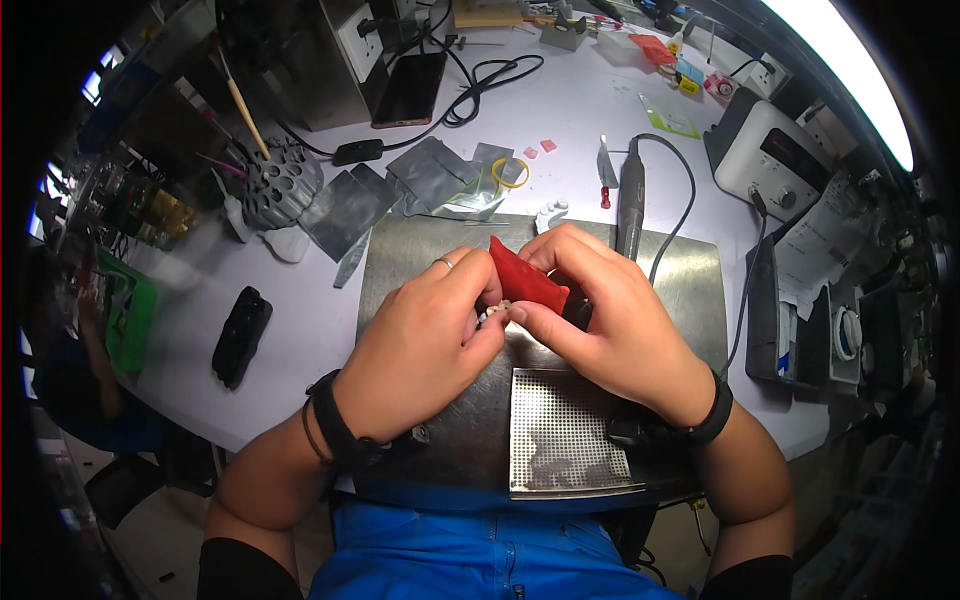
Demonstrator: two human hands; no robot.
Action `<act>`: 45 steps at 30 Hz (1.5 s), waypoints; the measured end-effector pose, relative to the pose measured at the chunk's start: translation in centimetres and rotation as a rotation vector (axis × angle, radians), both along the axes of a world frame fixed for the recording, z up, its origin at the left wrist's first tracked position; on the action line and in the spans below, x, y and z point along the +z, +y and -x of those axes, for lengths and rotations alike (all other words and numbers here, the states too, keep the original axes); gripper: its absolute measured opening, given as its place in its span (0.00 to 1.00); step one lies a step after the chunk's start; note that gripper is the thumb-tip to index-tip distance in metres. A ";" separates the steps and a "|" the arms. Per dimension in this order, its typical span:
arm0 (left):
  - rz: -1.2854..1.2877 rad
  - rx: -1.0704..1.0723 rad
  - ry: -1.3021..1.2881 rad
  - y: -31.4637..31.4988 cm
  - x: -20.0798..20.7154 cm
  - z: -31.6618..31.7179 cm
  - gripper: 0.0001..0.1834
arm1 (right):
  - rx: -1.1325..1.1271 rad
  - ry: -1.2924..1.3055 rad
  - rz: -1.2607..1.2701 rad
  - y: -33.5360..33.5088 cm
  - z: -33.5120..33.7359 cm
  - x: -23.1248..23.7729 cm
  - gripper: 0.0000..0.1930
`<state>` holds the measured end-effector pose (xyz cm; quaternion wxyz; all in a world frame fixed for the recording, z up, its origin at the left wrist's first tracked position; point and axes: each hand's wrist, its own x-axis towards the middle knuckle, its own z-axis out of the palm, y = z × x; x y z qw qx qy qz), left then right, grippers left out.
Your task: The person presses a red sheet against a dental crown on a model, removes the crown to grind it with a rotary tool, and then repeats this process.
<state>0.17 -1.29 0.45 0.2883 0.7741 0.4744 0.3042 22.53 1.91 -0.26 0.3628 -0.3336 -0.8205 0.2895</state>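
Steel plate [690,300]: the landmark, set before me on the bench.

Left hand [420,320]: mine, above the plate; fingers curled, thumb and fingertips pinching a small pale toothlike piece [493,311], partly hidden.

Right hand [635,315]: mine, above the plate; bent fingers gripping a red sheet [525,280], thumb tip against the pale piece. Which fingers press behind the sheet I cannot tell.

Red sheet: one, tilted, held over the plate between my hands.

Perforated metal tray [565,425]: one, on the plate's near part.

Grey handpiece [631,200]: one, corded, lying across the plate's far edge.

White molded piece [551,213]: one, at the plate's far edge.

Grey sheets [433,172]: several, beyond the plate, with a yellow band [498,180].

Dark case [241,337]: one, left of the plate.
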 end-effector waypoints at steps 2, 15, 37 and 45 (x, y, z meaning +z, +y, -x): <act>-0.010 0.001 -0.009 0.0 -0.1 -0.1 0.09 | 0.009 0.029 0.099 -0.2 0.0 0.4 0.17; -0.024 -0.014 0.089 0.4 0.2 -0.1 0.09 | 0.002 0.072 0.344 -0.4 0.1 1.7 0.20; -0.064 -0.112 -0.165 0.7 1.2 1.5 0.10 | 0.121 -0.102 0.031 -0.5 -2.1 2.6 0.34; 0.062 -0.092 -0.135 0.2 2.9 1.8 0.09 | 0.133 -0.011 -0.079 -0.4 -1.7 2.0 0.34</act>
